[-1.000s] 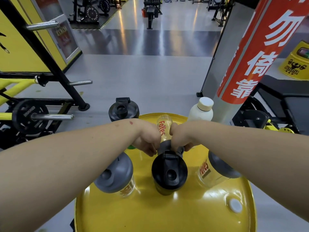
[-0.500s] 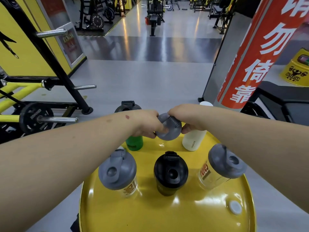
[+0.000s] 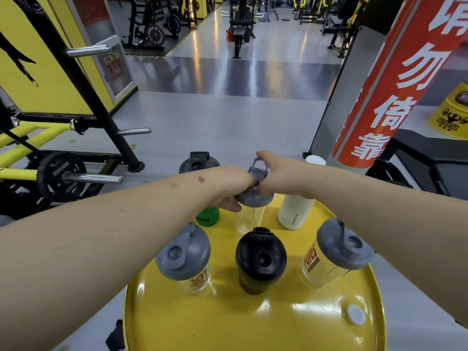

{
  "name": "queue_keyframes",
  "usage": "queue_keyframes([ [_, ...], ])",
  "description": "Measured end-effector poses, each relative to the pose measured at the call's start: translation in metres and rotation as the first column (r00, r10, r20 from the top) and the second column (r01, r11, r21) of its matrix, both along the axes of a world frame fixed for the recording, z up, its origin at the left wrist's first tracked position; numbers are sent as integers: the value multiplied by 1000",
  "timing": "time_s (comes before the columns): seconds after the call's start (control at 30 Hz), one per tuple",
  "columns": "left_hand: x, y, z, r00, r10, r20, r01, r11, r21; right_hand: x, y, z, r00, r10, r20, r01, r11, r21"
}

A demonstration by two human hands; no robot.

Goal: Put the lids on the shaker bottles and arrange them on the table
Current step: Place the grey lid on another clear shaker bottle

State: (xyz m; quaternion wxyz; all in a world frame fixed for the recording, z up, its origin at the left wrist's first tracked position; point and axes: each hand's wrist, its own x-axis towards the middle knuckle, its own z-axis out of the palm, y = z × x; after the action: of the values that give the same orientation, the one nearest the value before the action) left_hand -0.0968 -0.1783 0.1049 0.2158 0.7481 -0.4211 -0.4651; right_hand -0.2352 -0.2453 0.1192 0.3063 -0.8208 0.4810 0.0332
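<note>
Our left hand and right hand both grip a grey lid atop a clear shaker on the yellow tabletop. The right-front bottle seems to read "Foles"; the white bottle label is unreadable.

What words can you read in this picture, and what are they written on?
"请勿倚靠", top character cut off: red pillar banner
"BUGGRES", tiny and unsure: white bottle
"Fotes", roughly: right clear shaker bottle
"FITNESS": far weight plate
Too blurred: near weight plate, yellow drum, left clear shaker bottle
</note>
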Motion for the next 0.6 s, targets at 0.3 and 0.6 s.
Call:
queue_keyframes([
  [0.3,-4,13,0,997,-60,58,58,998,30,4,8,-28,972,156,-177,-184,971,-155],
  [0.6,-1,50,19,801,-479,358,401,874,273,1,3,-31,982,158,-100,-172,973,-151],
])
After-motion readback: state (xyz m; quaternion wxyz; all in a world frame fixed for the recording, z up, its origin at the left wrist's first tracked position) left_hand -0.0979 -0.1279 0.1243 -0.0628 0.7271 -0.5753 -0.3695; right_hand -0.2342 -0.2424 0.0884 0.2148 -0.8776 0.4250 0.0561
